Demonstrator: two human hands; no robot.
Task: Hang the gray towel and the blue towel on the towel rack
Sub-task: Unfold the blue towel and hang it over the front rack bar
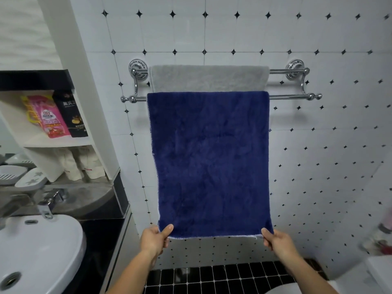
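Observation:
A chrome double-bar towel rack (292, 96) is fixed to the white tiled wall. The gray towel (209, 78) is draped over its rear, upper bar. The blue towel (212, 162) hangs over the front, lower bar and spreads flat down the wall. My left hand (156, 240) pinches the blue towel's lower left corner, thumb on the front. My right hand (276, 242) pinches its lower right corner. The towel's bottom hem is pulled out toward me between both hands.
A white washbasin (40, 251) with a chrome tap (51, 203) sits at lower left. Above it are white shelves (61, 143) with packets and bottles. Soap dishes (31, 180) lie beside the tap. Black floor tiles (212, 276) are below; a white fixture (379, 270) is at right.

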